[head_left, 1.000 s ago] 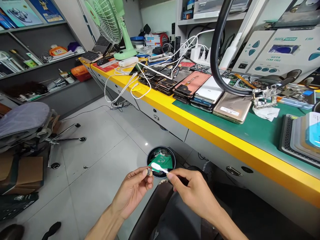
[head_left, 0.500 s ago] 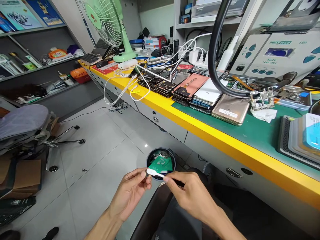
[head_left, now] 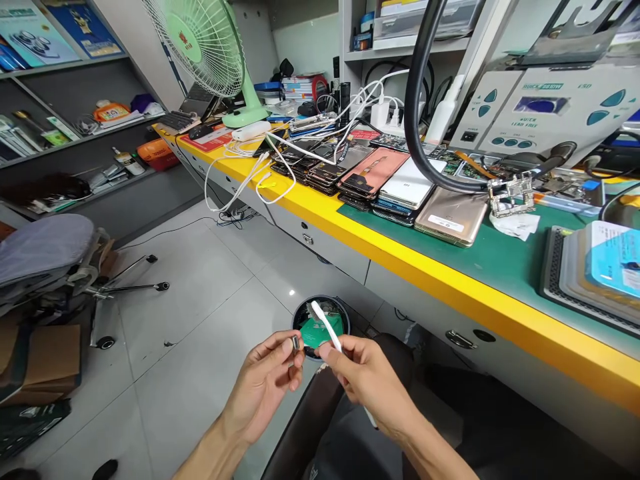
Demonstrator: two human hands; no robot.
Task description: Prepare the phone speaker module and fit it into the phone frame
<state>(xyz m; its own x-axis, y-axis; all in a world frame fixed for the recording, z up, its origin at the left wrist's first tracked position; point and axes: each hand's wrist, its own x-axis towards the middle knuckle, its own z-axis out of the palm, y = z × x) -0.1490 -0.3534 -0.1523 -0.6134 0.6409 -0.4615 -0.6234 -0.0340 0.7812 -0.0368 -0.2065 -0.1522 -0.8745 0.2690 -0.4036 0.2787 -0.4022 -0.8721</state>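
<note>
Between the thumb and fingers of my left hand (head_left: pixel 267 380) is a small dark metal piece (head_left: pixel 295 343) with a slot-like opening; its exact kind is too small to make out. My right hand (head_left: pixel 373 377) is closed round the handle of a white toothbrush (head_left: pixel 326 323). The brush head points up and to the left, its greyish bristles facing left, apart from the metal piece. The lower handle end shows beneath my right hand. Both hands are over a round bin (head_left: pixel 346 308) that stands on the floor with green packaging (head_left: pixel 313 332) inside.
A yellow-edged workbench (head_left: pixel 420 270) runs along the right, bearing stacked phones (head_left: pixel 453 217), white cables (head_left: pixel 240 187), a green fan (head_left: pixel 247 100) and a soldering machine (head_left: pixel 540 127). A black hose (head_left: pixel 413 113) arcs over it. At left stand a chair (head_left: pixel 45 250) and a cardboard box (head_left: pixel 53 360).
The toothbrush has come off the metal piece and swung upright, its head now above my hands. My left hand still pinches the piece. The view has shifted slightly.
</note>
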